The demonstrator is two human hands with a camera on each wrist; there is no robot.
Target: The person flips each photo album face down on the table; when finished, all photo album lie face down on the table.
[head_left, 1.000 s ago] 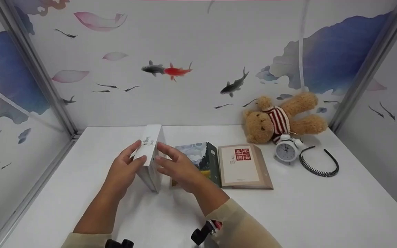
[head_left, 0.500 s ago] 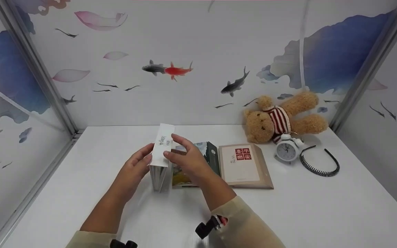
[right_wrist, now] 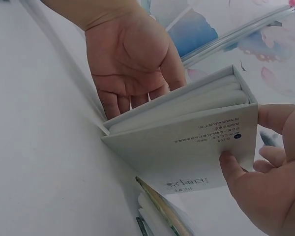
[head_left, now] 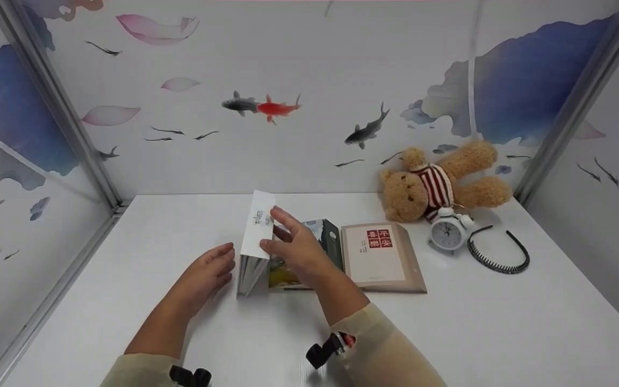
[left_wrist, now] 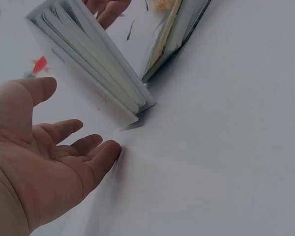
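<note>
A white hardcover book [head_left: 256,226] stands upright on the table, its spine with dark print facing up and its page edges towards me. My right hand [head_left: 301,247] grips it at the spine, thumb on the near side and index finger further along. In the right wrist view the thumb of that hand [right_wrist: 263,191] presses on the printed cover. To the left of the book, my left hand [head_left: 204,279] is held apart from it with fingers extended. The left wrist view shows a gap between the left hand [left_wrist: 54,152] and the book's lower corner.
Right of the white book lie a book with a painted landscape cover [head_left: 317,231] and a tan book [head_left: 376,269] with a red square print. Further right are a teddy bear [head_left: 406,196], a white alarm clock [head_left: 446,234] and a black headband [head_left: 497,269]. Patterned walls enclose the table.
The white book has shifted right and now stands on the table. My left hand has let go of it and drawn back to the left, while the right hand keeps its grip.
</note>
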